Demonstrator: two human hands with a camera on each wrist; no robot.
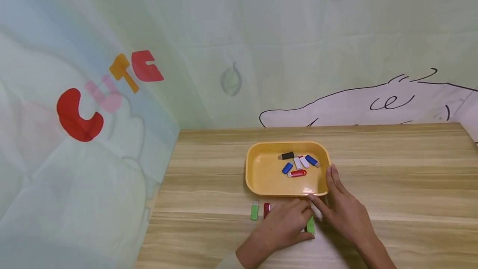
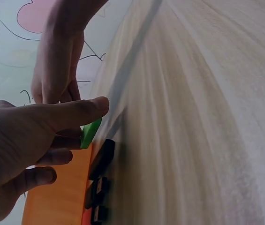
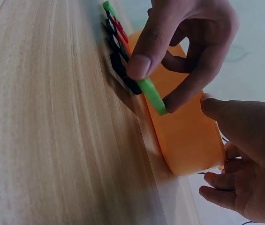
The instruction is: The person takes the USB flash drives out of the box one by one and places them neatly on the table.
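My left hand (image 1: pixel 281 227) pinches a green USB stick (image 1: pixel 310 225) between thumb and finger, in front of the yellow tray; the right wrist view shows this green USB stick (image 3: pixel 152 96) raised off the table. At the tray's front right corner is my right hand (image 1: pixel 350 216). Its thumb touches the front rim and its extended fingers lie along the right wall. Inside the tray (image 1: pixel 261 175) lie several USB sticks: black (image 1: pixel 287 156), blue (image 1: pixel 312 160), white (image 1: pixel 297 163) and red (image 1: pixel 298 173).
Along the tray's front, another green USB stick (image 1: pixel 254 211) and a red USB stick (image 1: pixel 267 209) lie on the wooden table (image 1: pixel 209 202). Several dark USB sticks (image 2: pixel 102 159), hidden by my left hand in the head view, continue that row. A printed curtain (image 1: pixel 209 53) borders the table.
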